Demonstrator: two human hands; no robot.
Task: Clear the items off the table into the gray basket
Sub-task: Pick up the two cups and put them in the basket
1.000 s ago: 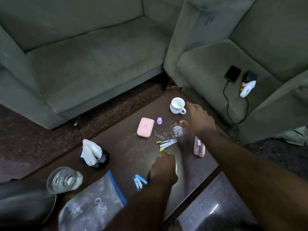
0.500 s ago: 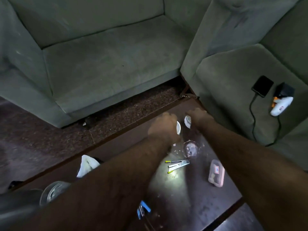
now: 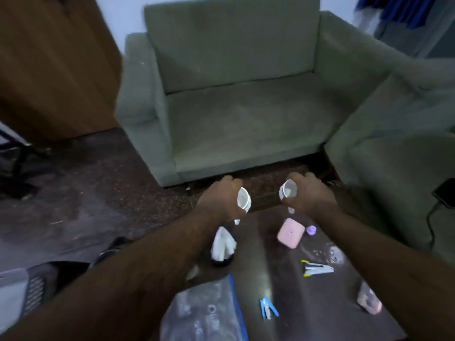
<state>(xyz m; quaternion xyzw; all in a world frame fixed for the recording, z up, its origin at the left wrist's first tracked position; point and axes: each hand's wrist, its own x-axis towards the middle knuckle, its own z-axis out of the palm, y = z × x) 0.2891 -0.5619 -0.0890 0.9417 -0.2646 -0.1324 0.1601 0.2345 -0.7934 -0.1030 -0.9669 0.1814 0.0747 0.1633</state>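
Note:
Both my hands are raised over the far edge of the dark table (image 3: 310, 289). My left hand (image 3: 219, 201) is shut on a small white round container (image 3: 243, 200). My right hand (image 3: 310, 193) is shut on the white mug (image 3: 288, 190), whose mouth faces me. On the table lie a pink case (image 3: 289, 232), a small purple cap (image 3: 311, 230), a yellow-and-grey stapler-like tool (image 3: 317, 269), a blue clip (image 3: 268, 307), a pink flat object (image 3: 369, 300) and a clear zip bag (image 3: 209, 313). A slotted gray basket (image 3: 34, 294) shows at the lower left, partly behind my left arm.
A white tissue in a dark holder (image 3: 222, 244) stands just under my left wrist. A green sofa (image 3: 246, 114) faces the table, with a second sofa section (image 3: 394, 148) at the right. A brown wooden panel (image 3: 54, 65) stands at the left over dark floor.
My view has swung up and to the left. Both hands have lifted their white items off the table and carried them leftward, level with each other.

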